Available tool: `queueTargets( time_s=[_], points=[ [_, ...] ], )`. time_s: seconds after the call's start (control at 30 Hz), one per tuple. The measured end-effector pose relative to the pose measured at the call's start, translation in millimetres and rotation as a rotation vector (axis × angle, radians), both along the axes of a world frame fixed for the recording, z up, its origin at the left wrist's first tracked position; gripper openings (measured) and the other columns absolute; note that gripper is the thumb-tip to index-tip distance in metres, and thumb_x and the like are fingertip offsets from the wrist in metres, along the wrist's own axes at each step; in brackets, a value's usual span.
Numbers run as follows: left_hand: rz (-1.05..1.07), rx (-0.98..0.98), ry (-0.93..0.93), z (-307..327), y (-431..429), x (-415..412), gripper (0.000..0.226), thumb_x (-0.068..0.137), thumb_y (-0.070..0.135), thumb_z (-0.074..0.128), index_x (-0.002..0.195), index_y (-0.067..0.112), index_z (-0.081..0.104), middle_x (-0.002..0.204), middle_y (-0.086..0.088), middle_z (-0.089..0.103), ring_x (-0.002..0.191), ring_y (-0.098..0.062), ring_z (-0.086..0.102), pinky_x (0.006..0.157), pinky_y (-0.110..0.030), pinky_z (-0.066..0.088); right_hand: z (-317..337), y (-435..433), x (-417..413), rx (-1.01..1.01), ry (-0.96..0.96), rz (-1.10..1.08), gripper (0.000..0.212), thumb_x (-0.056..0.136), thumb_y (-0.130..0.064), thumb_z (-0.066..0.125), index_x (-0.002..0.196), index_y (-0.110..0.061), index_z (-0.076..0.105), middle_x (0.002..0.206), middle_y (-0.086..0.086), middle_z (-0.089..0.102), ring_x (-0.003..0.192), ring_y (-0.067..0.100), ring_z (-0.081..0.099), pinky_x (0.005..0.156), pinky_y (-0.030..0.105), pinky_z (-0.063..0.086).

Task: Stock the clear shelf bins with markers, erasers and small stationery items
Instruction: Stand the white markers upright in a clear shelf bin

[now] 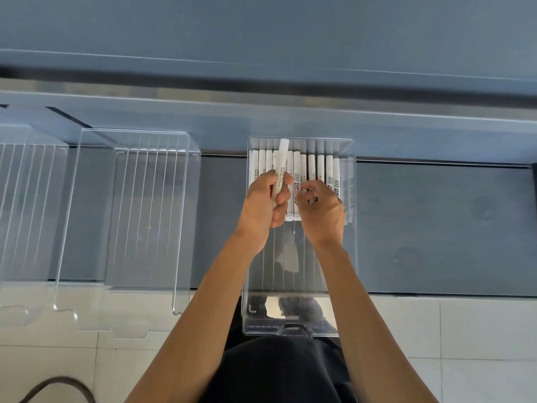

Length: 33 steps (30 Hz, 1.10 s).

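Crowding is what we are worrying about most: the row of white markers [312, 167] is filling the clear bin [354, 234] almost wall to wall, so the marker [281, 161] we are gripping in our left hand [261, 202] is going to need a gap. Our left fingers are wrapping its lower barrel, and it is standing tilted above the row, upper end pointing toward the back edge of the shelf [436, 222]. If we are pressing it down without an opening, it is likely to end up lying across the others or knocking its neighbours askew.

Our right hand [322, 210] is curling its fingers down onto the middle of the row, seemingly parting it. Whether those fingers are pinching a marker we cannot tell. A careless nudge there is risking rolling the smooth round barrels out of line. The bin is also jutting past the shelf's front edge over the tiled floor [465, 330], so leaning on its near end is risking tipping it.

The markers are showing as slim white barrels with dark printing, lying side by side, lengthwise, in the bin's far half. The near half is showing only bare ribbed plastic. Two empty bins [181, 199] are sitting toward the shelf's left end.
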<state>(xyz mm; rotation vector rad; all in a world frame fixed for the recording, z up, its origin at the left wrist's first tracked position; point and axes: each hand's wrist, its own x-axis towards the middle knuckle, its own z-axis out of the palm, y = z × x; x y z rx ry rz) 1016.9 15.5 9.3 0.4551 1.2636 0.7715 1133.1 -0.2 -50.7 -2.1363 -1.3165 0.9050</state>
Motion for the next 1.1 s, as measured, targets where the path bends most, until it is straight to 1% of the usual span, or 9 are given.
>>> queueTargets(
  time_s=[0.2, 0.37, 0.5, 0.63, 0.7, 0.8, 0.9, 1.0, 1.1],
  points=[
    [0.020, -0.034, -0.001, 0, -10, 7, 0.036, 0.101, 0.016, 0.028, 0.099, 0.011, 0.063, 0.060, 0.003, 0.042, 0.043, -0.010, 0.031, 0.044, -0.024, 0.023, 18, -12, 2, 0.077, 0.074, -0.126, 0.015, 0.093, -0.014, 0.054, 0.094, -0.014, 0.069, 0.083, -0.009, 0.065, 0.076, 0.012, 0.063, 0.059, 0.016, 0.043],
    [0.063, 0.010, -0.033, 6, -17, 18, 0.039, 0.098, 0.006, 0.028, 0.111, 0.011, 0.064, 0.065, 0.004, 0.052, 0.046, -0.011, 0.041, 0.046, -0.023, 0.036, 35, -20, 11, 0.070, 0.299, -0.079, 0.016, 0.094, -0.009, 0.052, 0.089, -0.011, 0.067, 0.077, -0.004, 0.067, 0.072, 0.016, 0.063, 0.064, 0.027, 0.050],
    [0.006, 0.085, 0.094, 8, -30, 23, 0.037, 0.103, 0.009, 0.032, 0.116, 0.018, 0.065, 0.061, 0.005, 0.057, 0.056, -0.014, 0.048, 0.055, -0.029, 0.042, 50, -27, 14, 0.101, 0.451, -0.054, 0.020, 0.096, -0.012, 0.054, 0.079, -0.007, 0.063, 0.062, -0.003, 0.059, 0.057, 0.012, 0.052, 0.055, 0.025, 0.045],
    [-0.102, 0.132, 0.240, 7, -43, 26, 0.038, 0.102, 0.010, 0.032, 0.131, 0.000, 0.055, 0.065, 0.005, 0.060, 0.058, -0.010, 0.054, 0.057, -0.025, 0.046, 59, -37, 18, 0.095, 0.547, 0.078, 0.019, 0.096, -0.019, 0.060, 0.078, -0.014, 0.061, 0.059, -0.001, 0.063, 0.056, 0.019, 0.061, 0.055, 0.027, 0.047],
    [-0.137, 0.139, 0.294, 9, -50, 28, 0.042, 0.103, 0.009, 0.029, 0.140, -0.001, 0.048, 0.076, -0.002, 0.064, 0.061, -0.006, 0.058, 0.060, -0.022, 0.049, 59, -43, 22, 0.080, 0.521, 0.103, 0.015, 0.094, -0.018, 0.062, 0.080, -0.019, 0.060, 0.063, -0.004, 0.064, 0.058, 0.018, 0.063, 0.057, 0.029, 0.052],
    [-0.135, 0.152, 0.237, 12, -60, 30, 0.045, 0.104, 0.004, 0.028, 0.145, 0.008, 0.044, 0.093, -0.029, 0.063, 0.071, -0.009, 0.063, 0.072, -0.026, 0.055, 55, -50, 26, 0.054, 0.496, 0.105, 0.014, 0.094, -0.023, 0.064, 0.081, -0.025, 0.059, 0.071, -0.003, 0.063, 0.065, 0.020, 0.066, 0.062, 0.037, 0.058],
    [-0.167, 0.185, 0.204, 15, -70, 31, 0.038, 0.104, 0.002, 0.034, 0.137, 0.001, 0.052, 0.075, -0.007, 0.069, 0.064, -0.010, 0.066, 0.064, -0.022, 0.056, 54, -56, 29, 0.052, 0.458, 0.114, 0.016, 0.095, -0.023, 0.062, 0.079, -0.025, 0.058, 0.071, -0.007, 0.062, 0.063, 0.007, 0.062, 0.058, 0.023, 0.052],
    [-0.159, 0.172, 0.243, 11, -74, 27, 0.036, 0.105, 0.007, 0.042, 0.140, 0.008, 0.051, 0.099, -0.012, 0.071, 0.073, -0.015, 0.073, 0.069, -0.027, 0.060, 55, -60, 29, 0.023, 0.462, 0.100, 0.015, 0.096, -0.019, 0.059, 0.082, -0.024, 0.061, 0.073, -0.012, 0.063, 0.061, -0.003, 0.059, 0.057, 0.015, 0.047],
    [-0.169, 0.216, 0.340, 7, -70, 20, 0.035, 0.103, 0.011, 0.050, 0.137, 0.016, 0.055, 0.120, -0.016, 0.060, 0.083, -0.025, 0.074, 0.076, -0.033, 0.061, 56, -58, 26, -0.020, 0.479, 0.086, 0.016, 0.097, -0.017, 0.054, 0.087, -0.025, 0.063, 0.078, -0.007, 0.068, 0.068, 0.006, 0.066, 0.062, 0.025, 0.054]
  ],
)
